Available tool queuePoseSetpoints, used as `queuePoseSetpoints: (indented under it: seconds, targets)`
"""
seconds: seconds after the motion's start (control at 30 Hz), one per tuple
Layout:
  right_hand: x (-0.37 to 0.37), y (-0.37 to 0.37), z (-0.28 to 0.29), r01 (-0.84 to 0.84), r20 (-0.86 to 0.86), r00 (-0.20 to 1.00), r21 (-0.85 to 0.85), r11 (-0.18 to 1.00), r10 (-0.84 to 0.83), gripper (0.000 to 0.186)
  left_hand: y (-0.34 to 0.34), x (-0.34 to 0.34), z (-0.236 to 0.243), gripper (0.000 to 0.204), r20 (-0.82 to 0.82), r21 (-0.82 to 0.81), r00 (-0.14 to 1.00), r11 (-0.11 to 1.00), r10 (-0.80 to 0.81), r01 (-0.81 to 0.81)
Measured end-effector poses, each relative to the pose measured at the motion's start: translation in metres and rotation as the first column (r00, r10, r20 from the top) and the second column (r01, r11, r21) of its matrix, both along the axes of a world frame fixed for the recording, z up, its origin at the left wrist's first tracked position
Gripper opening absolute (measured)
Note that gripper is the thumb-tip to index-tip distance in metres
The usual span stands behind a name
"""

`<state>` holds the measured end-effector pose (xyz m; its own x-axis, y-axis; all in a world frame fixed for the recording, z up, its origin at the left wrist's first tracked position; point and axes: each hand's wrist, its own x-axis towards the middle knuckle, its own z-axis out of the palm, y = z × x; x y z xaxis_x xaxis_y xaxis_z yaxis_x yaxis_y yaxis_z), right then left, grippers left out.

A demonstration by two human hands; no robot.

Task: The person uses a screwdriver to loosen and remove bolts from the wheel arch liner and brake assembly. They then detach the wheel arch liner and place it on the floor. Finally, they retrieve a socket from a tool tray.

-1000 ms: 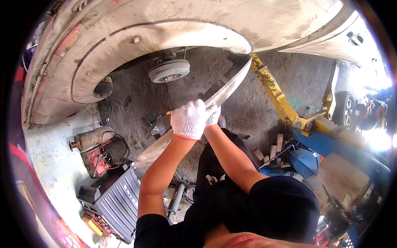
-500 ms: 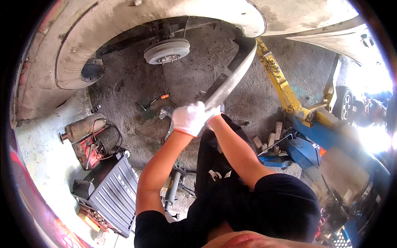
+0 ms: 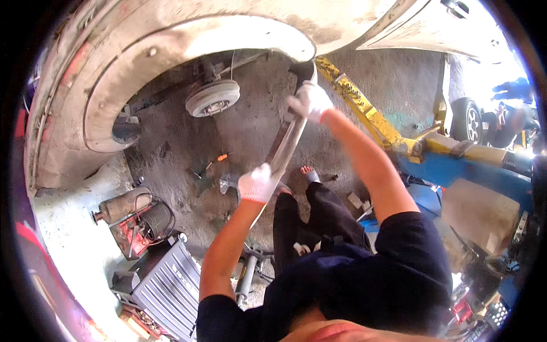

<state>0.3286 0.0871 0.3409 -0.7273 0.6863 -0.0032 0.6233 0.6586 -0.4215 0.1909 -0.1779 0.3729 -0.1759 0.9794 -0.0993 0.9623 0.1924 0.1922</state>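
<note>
A long, curved, dusty grey panel [image 3: 291,137] runs from the end of the wheel arch down toward my legs. My left hand [image 3: 256,183], in a white knit glove, is closed on its lower part. My right hand [image 3: 310,101], gloved alike, grips it higher up, just under the car's fender [image 3: 199,31]; its fingers are slightly blurred. Inside the arch is a bare hub with a round drum [image 3: 212,97]. An orange-handled tool [image 3: 221,157] lies on the concrete floor left of the panel.
A yellow lift arm [image 3: 359,102] on a blue base [image 3: 458,174] stands right, beside a tyre [image 3: 467,117]. A grey tool cart [image 3: 162,288], a cylindrical canister [image 3: 122,208] and red equipment [image 3: 125,239] sit lower left. A floor jack [image 3: 248,273] lies by my legs.
My right hand has moved up the panel toward the arch, my left slightly down. The panel's upper end has swung left and now stands more steeply in the picture; both my feet now show.
</note>
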Motion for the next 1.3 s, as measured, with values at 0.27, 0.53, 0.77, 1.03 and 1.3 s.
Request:
queuePoseSetpoints:
  seconds: [0.27,0.53,0.77,1.03,1.3]
  targets:
    - [0.056,-0.097,-0.074,0.248,-0.406,0.898,0.146,0.958,-0.171,0.03,-0.035,-0.022,0.002,0.052,-0.111,0.034,0.966,0.971,-0.233,0.238]
    - [0.118,-0.143,-0.061,0.022,-0.354,0.935,-0.018,1.0,-0.028,0.028,-0.046,-0.013,0.021,0.041,0.065,-0.355,0.975,0.909,-0.211,0.22]
    - [0.129,-0.144,-0.03,-0.213,-0.205,0.952,0.085,0.973,0.226,0.064,-0.069,-0.014,0.041,0.046,0.013,-0.223,0.966,0.941,-0.258,0.254]
    - [0.101,-0.14,-0.015,-0.226,-0.325,0.914,0.085,0.97,0.242,0.059,-0.083,-0.009,0.077,0.051,-0.093,-0.312,0.984,0.943,-0.151,0.116]
    - [0.023,-0.164,-0.037,-0.38,-0.337,0.841,0.186,0.906,0.422,0.07,-0.152,-0.032,0.104,0.054,-0.197,-0.201,0.98,0.978,0.022,-0.063]
